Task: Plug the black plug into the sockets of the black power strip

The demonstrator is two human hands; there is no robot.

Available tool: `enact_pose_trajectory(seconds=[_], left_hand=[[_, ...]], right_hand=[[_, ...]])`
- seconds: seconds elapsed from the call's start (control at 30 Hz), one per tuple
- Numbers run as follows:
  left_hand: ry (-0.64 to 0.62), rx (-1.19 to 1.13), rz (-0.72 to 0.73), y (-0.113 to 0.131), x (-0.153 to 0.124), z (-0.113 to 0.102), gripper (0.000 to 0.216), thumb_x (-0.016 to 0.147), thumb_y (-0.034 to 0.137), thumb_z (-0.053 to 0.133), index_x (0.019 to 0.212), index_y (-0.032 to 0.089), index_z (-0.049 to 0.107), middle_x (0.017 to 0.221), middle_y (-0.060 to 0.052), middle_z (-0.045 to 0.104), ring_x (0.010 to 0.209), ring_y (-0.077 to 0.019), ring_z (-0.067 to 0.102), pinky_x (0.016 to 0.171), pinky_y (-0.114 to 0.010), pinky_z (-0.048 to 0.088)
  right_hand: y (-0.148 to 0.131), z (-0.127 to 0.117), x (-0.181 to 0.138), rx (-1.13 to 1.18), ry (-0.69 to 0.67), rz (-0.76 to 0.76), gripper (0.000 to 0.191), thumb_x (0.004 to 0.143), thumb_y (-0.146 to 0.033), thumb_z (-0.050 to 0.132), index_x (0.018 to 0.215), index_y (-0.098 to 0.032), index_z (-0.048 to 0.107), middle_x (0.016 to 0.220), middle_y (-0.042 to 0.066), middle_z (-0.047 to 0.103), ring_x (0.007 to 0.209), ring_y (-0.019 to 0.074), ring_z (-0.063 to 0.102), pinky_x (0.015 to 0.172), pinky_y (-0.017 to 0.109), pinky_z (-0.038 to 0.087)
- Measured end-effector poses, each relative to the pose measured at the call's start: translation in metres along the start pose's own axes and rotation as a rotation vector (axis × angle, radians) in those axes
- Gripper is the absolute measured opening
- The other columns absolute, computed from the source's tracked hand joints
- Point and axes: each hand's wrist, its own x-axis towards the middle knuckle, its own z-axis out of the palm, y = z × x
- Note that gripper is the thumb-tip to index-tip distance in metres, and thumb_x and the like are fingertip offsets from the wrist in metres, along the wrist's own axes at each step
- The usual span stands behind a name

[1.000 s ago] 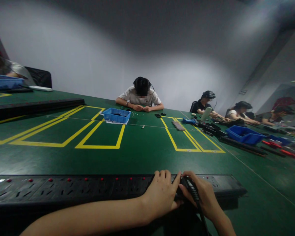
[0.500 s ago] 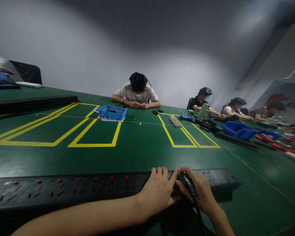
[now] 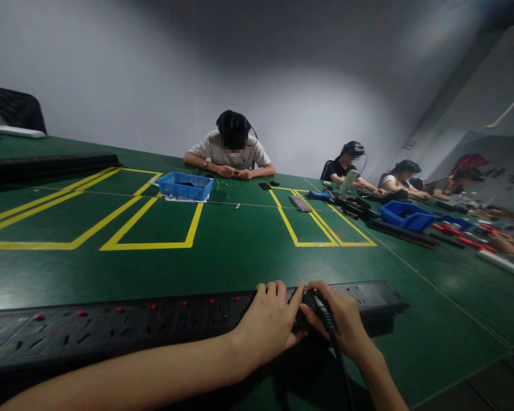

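A long black power strip (image 3: 179, 325) with red switches or lights lies across the near side of the green table. My left hand (image 3: 270, 319) is wrapped over it near its right part, fingers across the top and thumb at the near edge. Close beside, my right hand (image 3: 344, 319) grips a black plug (image 3: 319, 302) against the strip's top face. From the plug a black cable (image 3: 341, 365) runs down toward me. My fingers hide the plug's pins, so I cannot tell how deep they sit.
A blue tray (image 3: 183, 187) stands beyond the yellow tape outlines (image 3: 145, 246). Across the table a person (image 3: 233, 148) works with both hands. At the right are a blue bin (image 3: 406, 216), black strips and several other people. Another black strip (image 3: 47, 166) lies at the far left.
The view has shifted a little, so the scene sits further left and slightly higher. Both hands keep their grip on the strip and the plug, with little visible movement.
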Motion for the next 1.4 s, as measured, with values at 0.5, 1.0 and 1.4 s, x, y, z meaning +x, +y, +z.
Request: enact_pose_trajectory(seconds=[0.5,1.0,1.4], left_hand=[[-0.011,-0.005,-0.004,0.0005,0.0,-0.0004,0.07,0.083,0.053,0.044,0.14,0.017,0.025,0.106,-0.016,0.054,0.094,-0.0305,0.051,0.077,-0.041,0.041],[-0.036,0.003,-0.008,0.0006,-0.0001,-0.0037,0.068,0.084,0.054,0.041,0.139,0.017,0.027,0.104,-0.015,0.054,0.092,-0.0291,0.051,0.075,-0.04,0.04],[-0.025,0.014,-0.004,0.0,0.0002,-0.0036,0.068,0.084,0.052,0.043,0.14,0.017,0.026,0.103,-0.014,0.053,0.091,-0.0284,0.051,0.075,-0.039,0.039]], right_hand=[[-0.002,-0.0018,-0.0008,0.02,-0.036,0.009,0.024,0.085,-0.035,0.052,0.104,-0.021,0.046,0.08,0.003,0.062,0.066,0.0163,0.059,0.06,0.025,0.039],[-0.0047,-0.0042,0.0006,0.037,-0.048,0.024,0.023,0.085,-0.035,0.052,0.103,-0.022,0.047,0.081,0.002,0.061,0.069,0.0167,0.059,0.063,0.026,0.039],[-0.0081,-0.0059,0.002,0.007,-0.017,0.017,0.021,0.085,-0.035,0.05,0.1,-0.021,0.049,0.076,0.003,0.062,0.064,0.016,0.059,0.059,0.024,0.04]])
